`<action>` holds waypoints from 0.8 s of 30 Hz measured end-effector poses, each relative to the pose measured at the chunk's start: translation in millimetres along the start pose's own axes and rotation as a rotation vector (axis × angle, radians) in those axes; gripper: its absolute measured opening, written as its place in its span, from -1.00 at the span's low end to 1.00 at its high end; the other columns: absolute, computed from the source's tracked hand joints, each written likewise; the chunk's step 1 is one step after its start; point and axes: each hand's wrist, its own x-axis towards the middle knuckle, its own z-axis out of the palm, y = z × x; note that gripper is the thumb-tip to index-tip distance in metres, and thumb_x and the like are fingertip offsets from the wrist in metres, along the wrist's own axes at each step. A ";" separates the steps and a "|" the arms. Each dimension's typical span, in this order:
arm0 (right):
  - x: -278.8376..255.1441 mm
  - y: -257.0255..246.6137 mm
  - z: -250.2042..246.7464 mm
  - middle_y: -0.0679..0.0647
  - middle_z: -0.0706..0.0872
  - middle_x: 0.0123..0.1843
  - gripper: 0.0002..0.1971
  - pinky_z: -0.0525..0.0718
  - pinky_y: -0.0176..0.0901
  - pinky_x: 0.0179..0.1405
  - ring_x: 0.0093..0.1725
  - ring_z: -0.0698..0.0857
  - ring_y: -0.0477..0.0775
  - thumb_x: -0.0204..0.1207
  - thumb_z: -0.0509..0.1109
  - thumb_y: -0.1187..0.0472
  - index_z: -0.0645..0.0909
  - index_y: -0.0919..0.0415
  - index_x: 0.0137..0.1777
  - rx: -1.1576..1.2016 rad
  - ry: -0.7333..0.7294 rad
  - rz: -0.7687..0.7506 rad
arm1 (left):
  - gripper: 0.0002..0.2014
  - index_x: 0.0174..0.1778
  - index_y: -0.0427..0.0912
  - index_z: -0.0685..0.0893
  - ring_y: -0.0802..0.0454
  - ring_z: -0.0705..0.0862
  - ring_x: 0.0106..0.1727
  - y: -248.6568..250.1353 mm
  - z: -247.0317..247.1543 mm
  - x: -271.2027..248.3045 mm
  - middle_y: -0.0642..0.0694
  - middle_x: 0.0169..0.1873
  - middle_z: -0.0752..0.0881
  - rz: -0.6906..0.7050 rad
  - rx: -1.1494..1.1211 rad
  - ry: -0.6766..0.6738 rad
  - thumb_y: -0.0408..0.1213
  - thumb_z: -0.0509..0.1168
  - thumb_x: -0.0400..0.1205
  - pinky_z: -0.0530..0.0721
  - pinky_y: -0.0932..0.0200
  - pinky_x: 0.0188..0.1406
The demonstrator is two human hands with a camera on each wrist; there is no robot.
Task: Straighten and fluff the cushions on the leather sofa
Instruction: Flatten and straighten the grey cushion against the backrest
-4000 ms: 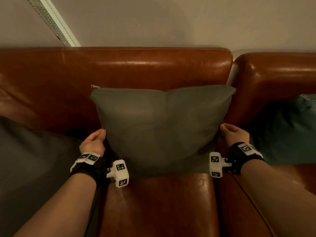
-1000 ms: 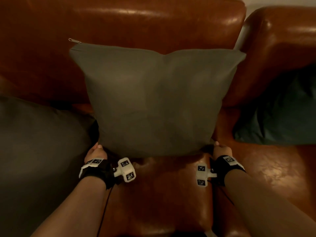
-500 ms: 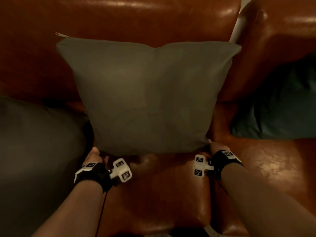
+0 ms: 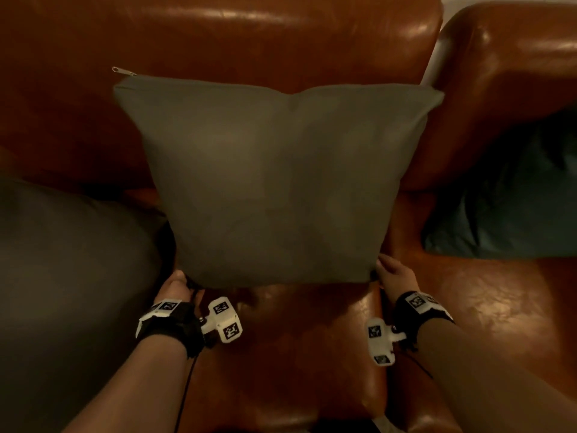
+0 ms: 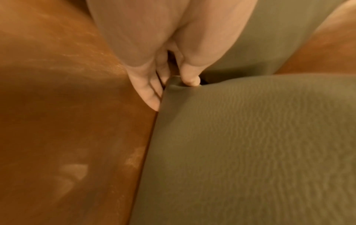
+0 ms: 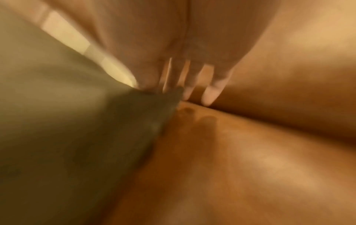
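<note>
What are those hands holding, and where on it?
The grey cushion: the left hand pinches its lower left corner; the right hand is at its lower right corner, grip too blurred to tell.

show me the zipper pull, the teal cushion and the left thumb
zipper pull (image 4: 118,70), head view, on the metal tab at the grey cushion's upper left corner
teal cushion (image 4: 512,195), head view, middle of its front face
left thumb (image 5: 189,76), left wrist view, on its tip

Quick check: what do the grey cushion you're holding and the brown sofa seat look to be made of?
Grey square cushion: looks like matte woven fabric; a fine rippled texture shows in the left wrist view, and a metal zip pull sits at its top corner. Brown sofa seat: glossy leather or a leather lookalike, with bright highlights and faint scuffs.
</note>
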 end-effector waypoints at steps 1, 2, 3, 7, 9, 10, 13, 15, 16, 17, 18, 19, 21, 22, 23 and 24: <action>0.4 -1.2 -0.3 0.02 0.63 0.34 -0.74 0.54 -0.01 0.35 0.35 0.61 0.15 0.67 0.32 0.09 0.68 -0.01 0.31 -0.102 0.025 -0.014 | -0.76 0.14 0.02 0.71 -0.10 0.73 0.08 0.8 0.4 -1.7 -0.14 0.15 0.73 -0.010 -0.008 0.013 -0.04 0.30 0.61 0.73 -0.03 0.04; 1.8 -3.0 -0.3 0.07 0.64 0.35 -0.72 0.54 -0.02 0.31 0.33 0.62 0.17 0.67 0.33 0.10 0.68 0.10 0.32 -0.184 0.061 -0.024 | -0.71 0.20 0.00 0.70 -0.12 0.74 0.08 0.8 1.7 0.2 -0.13 0.13 0.74 -0.013 -0.013 0.015 -0.02 0.32 0.61 0.73 -0.02 0.04; 3.8 -4.2 0.8 0.11 0.64 0.37 -0.72 0.55 -0.01 0.31 0.33 0.62 0.19 0.66 0.34 0.11 0.68 0.15 0.30 -0.242 0.090 -0.036 | -0.65 0.30 -0.04 0.66 -0.14 0.73 0.11 0.1 2.3 3.0 -0.14 0.15 0.73 -0.004 -0.026 0.012 -0.02 0.31 0.63 0.73 -0.02 0.01; 1.9 -2.6 4.8 0.17 0.62 0.40 -0.71 0.53 0.02 0.27 0.35 0.60 0.24 0.70 0.27 0.17 0.61 0.19 0.36 -0.238 0.120 -0.053 | -0.62 0.40 0.04 0.61 -0.12 0.71 0.11 -3.3 3.4 5.3 -0.15 0.25 0.69 0.002 -0.094 0.018 -0.04 0.30 0.66 0.71 -0.02 -0.22; -4.8 3.3 5.6 0.14 0.64 0.36 -0.71 0.53 -0.03 0.17 0.27 0.62 0.18 0.71 0.26 0.19 0.58 0.13 0.38 -0.133 0.084 -0.084 | -0.60 0.44 0.05 0.58 -0.14 0.70 0.10 -3.1 2.5 5.9 -0.17 0.25 0.67 -0.013 -0.109 0.007 -0.05 0.29 0.66 0.72 -0.04 -0.21; -10.0 4.2 5.1 0.11 0.63 0.35 -0.70 0.51 -0.04 0.14 0.24 0.61 0.13 0.70 0.27 0.20 0.57 0.09 0.40 -0.104 0.059 -0.103 | -0.59 0.45 0.05 0.57 -0.14 0.70 0.10 -2.2 1.9 4.4 -0.17 0.24 0.66 -0.017 -0.113 0.010 -0.05 0.29 0.67 0.72 -0.04 -0.22; -10.0 3.8 4.5 0.04 0.60 0.42 -0.59 0.55 0.00 0.25 0.33 0.60 0.11 0.67 0.32 0.18 0.51 0.00 0.51 -0.171 0.025 -0.127 | -0.59 0.46 0.02 0.57 -0.18 0.68 0.21 1.3 0.0 6.4 -0.18 0.33 0.64 -0.008 -0.069 -0.011 -0.05 0.26 0.67 0.73 -0.02 -0.22; -3.6 -1.5 5.5 0.06 0.62 0.43 -0.64 0.55 0.01 0.27 0.36 0.61 0.18 0.66 0.32 0.15 0.59 0.01 0.45 -0.303 0.049 -0.131 | -0.63 0.41 0.03 0.59 -0.18 0.68 0.24 1.5 1.0 8.1 -0.19 0.35 0.63 -0.025 -0.032 -0.013 -0.06 0.23 0.68 0.75 -0.05 -0.08; -1.3 -5.1 6.4 0.09 0.62 0.42 -0.68 0.56 0.01 0.26 0.34 0.61 0.19 0.66 0.32 0.14 0.64 0.03 0.39 -0.346 0.073 -0.120 | -0.67 0.37 0.04 0.61 -0.14 0.68 0.20 1.7 1.2 9.8 -0.18 0.35 0.63 -0.023 -0.019 -0.014 -0.08 0.21 0.68 0.74 -0.08 0.02; 2.0 -6.5 6.7 0.10 0.64 0.41 -0.71 0.57 0.00 0.23 0.33 0.62 0.19 0.66 0.33 0.13 0.66 0.04 0.35 -0.350 0.106 -0.091 | -0.71 0.31 0.03 0.63 -0.10 0.68 0.16 1.0 1.3 9.3 -0.18 0.36 0.62 -0.013 -0.019 -0.023 -0.10 0.20 0.69 0.72 -0.09 0.08; 3.0 -8.9 6.8 0.10 0.65 0.39 -0.73 0.58 -0.02 0.20 0.31 0.64 0.19 0.66 0.34 0.13 0.69 0.04 0.31 -0.318 0.139 -0.066 | -0.76 0.24 0.03 0.65 -0.07 0.67 0.12 1.2 1.4 7.6 -0.17 0.37 0.62 0.005 -0.025 -0.031 -0.11 0.19 0.69 0.72 -0.08 0.06; 2.8 -9.3 6.2 0.11 0.67 0.36 -0.75 0.57 -0.04 0.18 0.30 0.64 0.19 0.65 0.35 0.13 0.71 0.06 0.28 -0.255 0.165 -0.036 | -0.82 0.13 0.05 0.67 -0.06 0.68 0.11 0.2 1.5 7.7 -0.15 0.35 0.63 -0.001 -0.014 -0.017 -0.12 0.21 0.69 0.72 -0.06 -0.02; 2.4 -6.2 4.3 0.12 0.70 0.28 -0.77 0.56 -0.10 0.15 0.24 0.66 0.20 0.64 0.38 0.15 0.73 0.11 0.24 -0.105 0.215 0.004 | -0.85 0.10 0.02 0.67 -0.07 0.69 0.01 -2.2 0.8 4.5 -0.12 0.24 0.67 -0.029 -0.026 0.001 -0.11 0.27 0.67 0.68 -0.04 -0.19; 2.0 -3.2 2.6 0.11 0.72 0.22 -0.78 0.56 -0.12 0.10 0.16 0.68 0.18 0.64 0.39 0.15 0.74 0.11 0.23 -0.038 0.237 0.031 | -0.79 0.20 0.00 0.65 -0.06 0.69 -0.04 -2.3 1.4 1.6 -0.13 0.20 0.67 -0.049 -0.054 -0.007 -0.09 0.29 0.67 0.67 -0.05 -0.24; 3.5 0.3 1.2 0.08 0.73 0.16 -0.79 0.57 -0.11 0.06 0.07 0.67 0.14 0.63 0.40 0.14 0.75 0.10 0.21 0.028 0.259 0.064 | -0.72 0.27 -0.01 0.61 -0.07 0.70 -0.02 -2.7 1.7 1.0 -0.13 0.15 0.67 -0.072 -0.065 -0.010 -0.06 0.30 0.67 0.66 -0.05 -0.27; 2.7 0.8 0.8 0.07 0.74 0.14 -0.80 0.59 -0.08 0.04 0.01 0.66 0.11 0.62 0.41 0.13 0.76 0.08 0.19 0.097 0.280 0.090 | -0.68 0.32 -0.03 0.58 -0.09 0.71 0.05 -1.0 3.9 -7.5 -0.13 0.10 0.66 -0.079 -0.040 -0.013 -0.04 0.29 0.68 0.66 -0.06 -0.25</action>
